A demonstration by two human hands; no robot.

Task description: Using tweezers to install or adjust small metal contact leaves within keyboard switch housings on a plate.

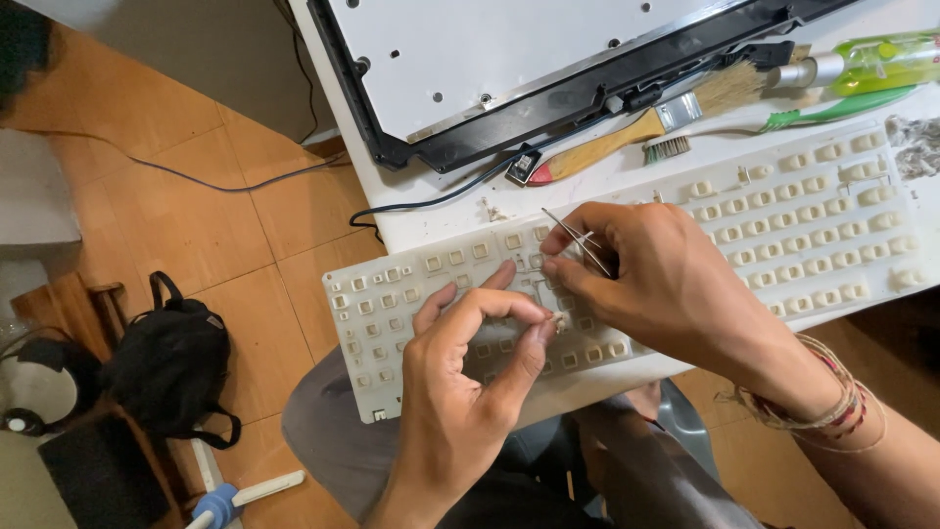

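Room: wooden floor below a white table (392, 211), with a black backpack (168, 364) on the floor at the left.
Keyboard frame: a white keyboard plate (627, 264) with all keycaps off lies half on the table edge, half over the person's lap.
Left hand: left hand (460, 387) pinches thumb and forefinger together on a tiny pale bit (561, 320) just above the plate's lower rows.
Right hand: right hand (666, 284) grips slim metal tweezers (580, 240), fingers clamped around them, tips aimed down towards the same spot.
Doing it well: judging from this, steady the plate with the heel of the hand, keep the tweezers low and nearly flat, and lift the bit straight up so the switch posts are not bent.
Nearby tools: a wooden-handled paintbrush (636, 127), a green toothbrush (832, 106) and a green spray bottle (881, 61) lie above the plate; a black keyboard base (548, 108) sits behind them.
Hard to see: the tweezer tips are hidden by the fingers, so I cannot tell whether they grip anything; what the pale bit is stays unclear; the grey clump (916, 147) at the right edge is cut off.
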